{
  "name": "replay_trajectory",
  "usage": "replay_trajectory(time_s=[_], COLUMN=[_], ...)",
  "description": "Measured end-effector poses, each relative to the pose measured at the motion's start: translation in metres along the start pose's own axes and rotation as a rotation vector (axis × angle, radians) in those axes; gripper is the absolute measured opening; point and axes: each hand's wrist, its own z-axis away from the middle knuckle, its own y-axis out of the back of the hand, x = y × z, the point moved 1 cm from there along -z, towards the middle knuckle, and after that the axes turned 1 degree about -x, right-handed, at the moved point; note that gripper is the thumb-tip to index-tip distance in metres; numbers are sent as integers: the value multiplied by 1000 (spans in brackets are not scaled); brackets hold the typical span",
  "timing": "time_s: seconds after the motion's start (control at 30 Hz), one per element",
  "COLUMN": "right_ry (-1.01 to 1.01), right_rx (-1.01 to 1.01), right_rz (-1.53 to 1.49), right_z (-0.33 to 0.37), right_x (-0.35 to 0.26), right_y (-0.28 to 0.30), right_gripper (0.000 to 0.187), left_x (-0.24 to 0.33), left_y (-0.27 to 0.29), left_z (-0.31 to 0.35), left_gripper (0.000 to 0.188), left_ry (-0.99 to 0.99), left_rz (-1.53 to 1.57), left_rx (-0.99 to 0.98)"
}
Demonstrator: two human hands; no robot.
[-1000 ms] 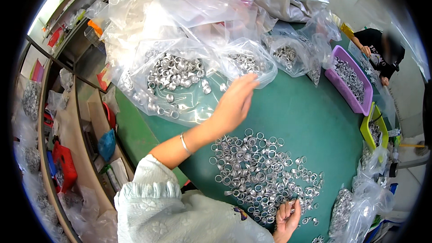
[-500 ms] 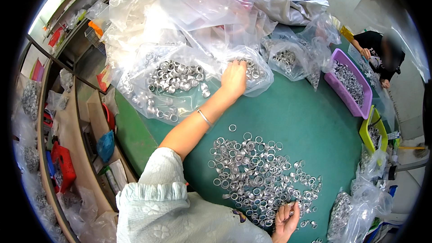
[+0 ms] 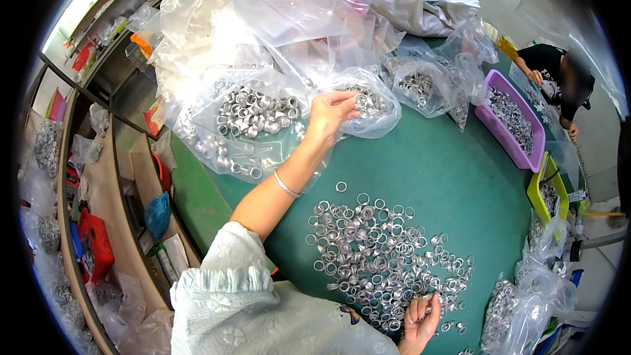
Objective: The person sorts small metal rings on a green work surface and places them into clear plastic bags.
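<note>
My left hand (image 3: 332, 113) is raised at the left edge of a clear plastic bag (image 3: 384, 123) with silver metal rings in it. Its thumb and fingers come together at a small metal ring (image 3: 361, 100), seen against the bag's contents. Low in the picture, my right hand (image 3: 420, 319) rests at the near edge of a loose pile of metal rings (image 3: 374, 243). Its fingers are curled in, and what lies between them is too small to make out. Left of my left hand, a larger clear bag (image 3: 227, 148) lies spread open with more rings.
Heaped plastic bags (image 3: 282, 20) fill the table's far side. Along the right stand a purple basket (image 3: 490, 125) and a yellow-green basket (image 3: 534, 190) of metal pieces, with a filled bag (image 3: 499, 315) nearer. A co-worker (image 3: 552, 69) sits at far right; shelving (image 3: 121, 204) runs along the left.
My left hand has drawn back leftward from over the small bag, its fingers straightening. My right hand stays at the pile. The co-worker's lower hand has shifted.
</note>
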Motion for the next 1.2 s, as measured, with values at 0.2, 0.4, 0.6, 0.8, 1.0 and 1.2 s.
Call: replay_trajectory(time_s=[0.2, 0.4, 0.6, 0.8, 1.0, 1.2], right_ry=[8, 16, 26, 20, 28, 30], right_rx=[5, -45, -53, -46, 20, 49], right_rz=[-15, -1, 41, 41, 0, 3], right_z=[-1, -3, -3, -4, -1, -2], right_x=[1, 1, 2, 2, 1, 1], right_y=[-1, 2, 5, 9, -5, -3], right_gripper=[30, 31, 31, 29, 30, 31], left_x=[11, 10, 17, 24, 17, 20], left_y=[-3, -10, -19, -24, -26, -27], left_z=[12, 19, 34, 45, 54, 60], left_gripper=[25, 25, 26, 24, 27, 31], left_ry=[266, 334, 359, 335, 398, 385], left_rz=[370, 544, 565, 525, 655, 642], left_rx=[-101, -173, -237, -299, -410, -562])
